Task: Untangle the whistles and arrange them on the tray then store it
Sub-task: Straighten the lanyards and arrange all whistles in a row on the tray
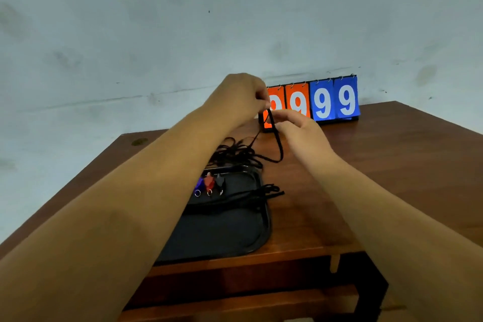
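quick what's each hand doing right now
left hand: pinching the black cord
right hand: pinching the same black cord, just below

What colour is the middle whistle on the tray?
The middle whistle is red, seen best in the head view.

The wooden table shines smooth (reddish varnish), the black plastic tray looks matt, the cords woven.
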Tool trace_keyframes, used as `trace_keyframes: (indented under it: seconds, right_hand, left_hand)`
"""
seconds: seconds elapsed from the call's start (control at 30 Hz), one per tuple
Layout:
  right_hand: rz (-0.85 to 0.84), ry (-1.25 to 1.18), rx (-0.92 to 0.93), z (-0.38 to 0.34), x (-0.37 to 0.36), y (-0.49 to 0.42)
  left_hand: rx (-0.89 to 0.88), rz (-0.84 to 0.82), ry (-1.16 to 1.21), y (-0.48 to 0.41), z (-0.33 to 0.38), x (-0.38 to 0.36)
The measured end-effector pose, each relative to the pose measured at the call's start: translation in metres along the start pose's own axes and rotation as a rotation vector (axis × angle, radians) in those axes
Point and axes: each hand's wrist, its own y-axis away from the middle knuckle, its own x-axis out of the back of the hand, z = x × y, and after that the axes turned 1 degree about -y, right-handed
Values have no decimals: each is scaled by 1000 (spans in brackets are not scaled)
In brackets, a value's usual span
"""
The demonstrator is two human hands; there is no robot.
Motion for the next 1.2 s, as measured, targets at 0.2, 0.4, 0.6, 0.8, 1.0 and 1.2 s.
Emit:
trace_keyframes:
  seconds: [0.2,0.4,0.6,0.8,1.0,1.2]
  right_hand:
    - [-51,88,117,-59,-16,-10]
    - [-56,69,178,-106,-30,-16]
    - [-107,326,210,-121,-30,-9]
    - [-148,500,178,-93,-25,-9]
    - [-146,657,143,-64,-13,-10]
    - [-142,729,79,-44,-8,-18]
  left_hand:
    - [26,114,155,-1,-8,49]
    - [11,139,203,12,-15,100]
    - [133,211,259,28,-57,138]
    - [240,278,354,52,-106,145]
    - [356,365,424,69,-138,135]
    - [459,418,452,78,-160,118]
